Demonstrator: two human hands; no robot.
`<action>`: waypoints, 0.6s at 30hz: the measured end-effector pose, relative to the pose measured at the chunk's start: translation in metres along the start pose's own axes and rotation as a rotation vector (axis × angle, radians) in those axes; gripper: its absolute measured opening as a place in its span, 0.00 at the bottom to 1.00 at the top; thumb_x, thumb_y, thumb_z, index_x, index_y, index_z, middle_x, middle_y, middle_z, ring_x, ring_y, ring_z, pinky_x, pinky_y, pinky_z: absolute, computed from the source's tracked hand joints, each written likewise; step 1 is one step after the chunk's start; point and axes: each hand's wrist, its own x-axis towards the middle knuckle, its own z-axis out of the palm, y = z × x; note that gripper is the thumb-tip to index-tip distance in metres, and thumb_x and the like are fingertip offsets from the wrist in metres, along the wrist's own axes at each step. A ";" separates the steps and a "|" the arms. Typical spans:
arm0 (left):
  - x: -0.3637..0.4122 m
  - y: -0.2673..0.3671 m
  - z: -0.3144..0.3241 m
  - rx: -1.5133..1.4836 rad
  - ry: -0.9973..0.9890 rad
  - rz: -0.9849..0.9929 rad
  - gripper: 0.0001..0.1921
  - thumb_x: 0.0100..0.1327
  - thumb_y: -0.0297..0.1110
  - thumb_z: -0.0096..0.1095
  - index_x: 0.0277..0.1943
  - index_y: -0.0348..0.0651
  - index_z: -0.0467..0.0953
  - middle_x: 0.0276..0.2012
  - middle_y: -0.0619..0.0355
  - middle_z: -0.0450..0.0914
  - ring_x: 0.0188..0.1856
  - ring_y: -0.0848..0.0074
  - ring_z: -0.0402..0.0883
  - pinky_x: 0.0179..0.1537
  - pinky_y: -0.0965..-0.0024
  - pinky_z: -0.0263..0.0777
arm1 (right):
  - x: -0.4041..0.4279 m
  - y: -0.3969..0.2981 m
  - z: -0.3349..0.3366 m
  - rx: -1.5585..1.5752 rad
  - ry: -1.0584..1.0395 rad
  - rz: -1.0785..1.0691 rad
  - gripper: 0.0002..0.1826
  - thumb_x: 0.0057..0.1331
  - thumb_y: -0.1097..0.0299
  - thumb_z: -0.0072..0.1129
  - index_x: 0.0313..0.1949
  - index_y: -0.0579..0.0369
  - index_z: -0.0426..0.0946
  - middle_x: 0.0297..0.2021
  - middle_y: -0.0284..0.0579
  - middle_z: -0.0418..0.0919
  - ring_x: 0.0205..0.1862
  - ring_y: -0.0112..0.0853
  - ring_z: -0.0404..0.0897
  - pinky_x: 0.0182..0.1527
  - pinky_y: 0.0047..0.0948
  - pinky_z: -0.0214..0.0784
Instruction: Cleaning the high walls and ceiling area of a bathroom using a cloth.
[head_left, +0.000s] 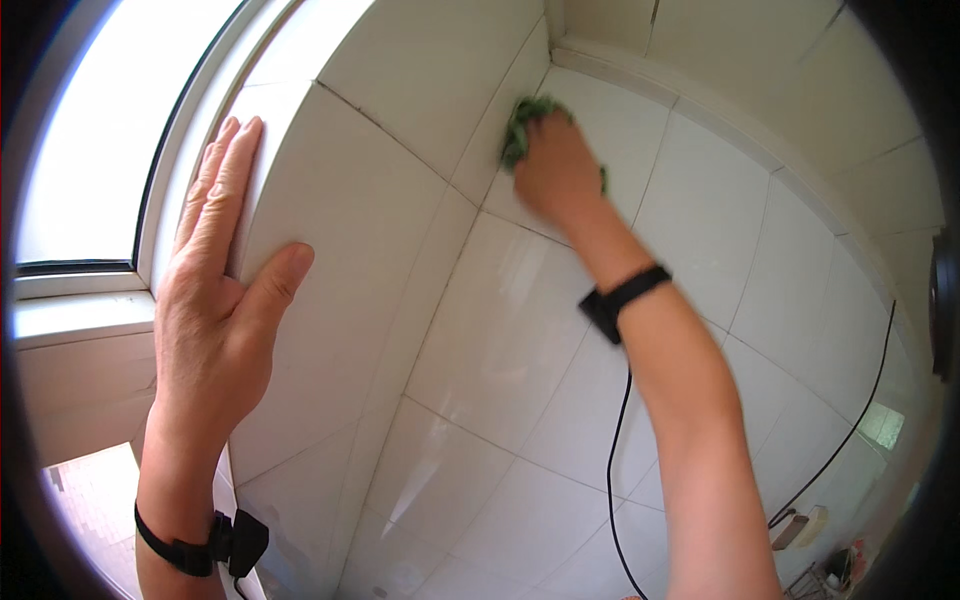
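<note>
My right hand (556, 169) presses a crumpled green cloth (517, 135) against the white wall tiles (607, 135), close to the corner where two tiled walls meet. The hand is slightly blurred, and its fingertips are hidden in the cloth. At the left, my left hand (214, 300) rests along the tiled edge of the window recess (277, 105). Its fingers point upward, the thumb stands apart, and nothing is held in it.
A bright window with a white frame (146, 247) fills the upper left, above a sill (82, 315). Black wrist straps (637, 291) sit on both arms, and a black cable (611, 465) hangs from the right one. Another dark cable (874, 412) runs down the wall at right.
</note>
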 end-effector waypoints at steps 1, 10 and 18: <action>0.000 0.002 -0.003 0.000 0.007 -0.002 0.39 0.72 0.42 0.69 0.84 0.54 0.64 0.84 0.49 0.62 0.87 0.59 0.56 0.84 0.47 0.55 | -0.027 -0.020 -0.004 0.064 -0.003 0.001 0.23 0.66 0.65 0.57 0.57 0.64 0.82 0.62 0.60 0.79 0.71 0.51 0.71 0.78 0.46 0.60; 0.006 0.012 0.000 0.016 0.026 -0.022 0.39 0.68 0.31 0.70 0.82 0.44 0.67 0.82 0.43 0.65 0.86 0.55 0.58 0.85 0.52 0.53 | -0.204 -0.102 0.001 0.172 -0.059 -0.425 0.28 0.71 0.64 0.55 0.69 0.62 0.76 0.74 0.56 0.71 0.80 0.46 0.64 0.84 0.48 0.48; 0.002 0.003 0.001 0.007 0.041 -0.008 0.39 0.68 0.37 0.69 0.82 0.47 0.67 0.82 0.44 0.66 0.86 0.54 0.59 0.84 0.49 0.55 | 0.026 0.029 0.008 -0.102 0.152 -0.010 0.25 0.71 0.60 0.55 0.60 0.63 0.81 0.62 0.57 0.80 0.68 0.48 0.74 0.73 0.49 0.64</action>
